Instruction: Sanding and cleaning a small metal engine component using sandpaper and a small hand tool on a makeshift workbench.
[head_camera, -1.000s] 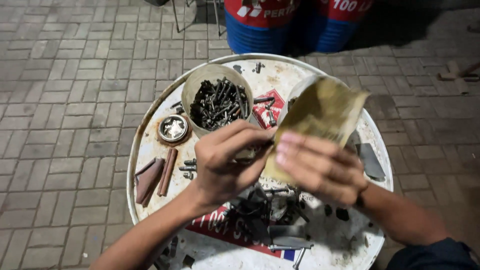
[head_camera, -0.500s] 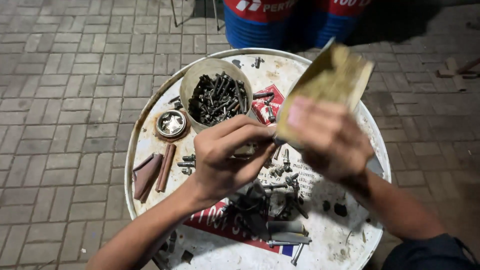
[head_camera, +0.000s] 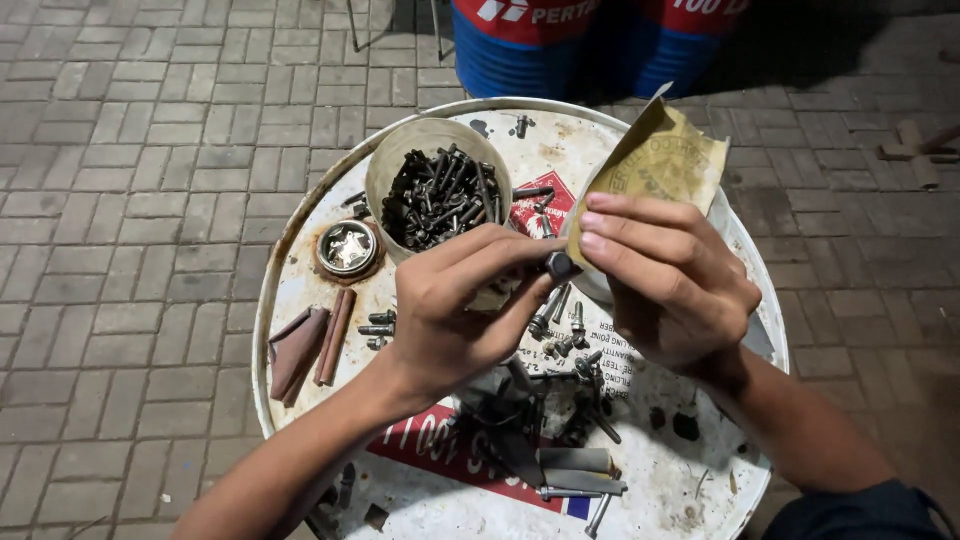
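1. The sandpaper sheet (head_camera: 660, 160) is tan-yellow, with faint dark print across its back.
2. The bolt head (head_camera: 560, 265) is dark grey.
3. The drum lid (head_camera: 300, 290) is white, stained with rust-brown patches, and carries a red diamond and a red band with white marks.
4. The round tub (head_camera: 395, 165) is cream; the bolts (head_camera: 440, 200) heaped in it are black.
5. The small cap (head_camera: 347, 249) is shiny silver with a rusty brown rim.
6. The rolled strips (head_camera: 310, 345) are reddish brown.
7. The barrels (head_camera: 520, 40) behind are red above, blue below.
8. The paving (head_camera: 130, 200) is grey brick in a staggered pattern.
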